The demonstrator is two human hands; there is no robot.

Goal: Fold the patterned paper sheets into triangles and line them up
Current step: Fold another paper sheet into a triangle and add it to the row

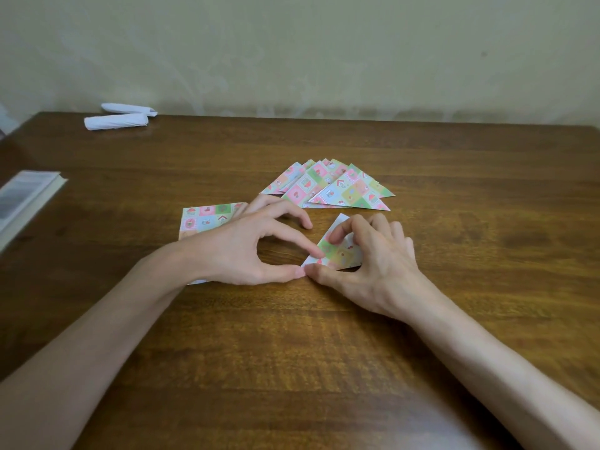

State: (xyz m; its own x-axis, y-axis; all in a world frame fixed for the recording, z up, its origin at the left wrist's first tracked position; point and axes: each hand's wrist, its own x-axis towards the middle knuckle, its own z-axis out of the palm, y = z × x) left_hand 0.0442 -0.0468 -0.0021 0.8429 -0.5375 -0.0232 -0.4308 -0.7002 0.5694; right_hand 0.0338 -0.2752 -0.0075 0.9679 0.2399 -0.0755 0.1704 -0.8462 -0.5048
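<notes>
Just wood tbl (pixel 292 368), triangles (pixel 328 186), pale wall (pixel 324 53)

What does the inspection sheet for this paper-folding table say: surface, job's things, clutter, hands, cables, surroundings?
Surface: brown wooden table, grain showing.
Job's things: fanned triangles at centre back; flat patterned sheets partly under the left hand; one triangle in work between the hands.
Clutter: two white paper rolls far left; what looks like a book at the left edge.
Hands: left hand curled, forefinger and thumb tips on the triangle in work's near corner; right hand grips it from the right.
Cables: nothing seen.
Surroundings: pale wall behind.
</notes>
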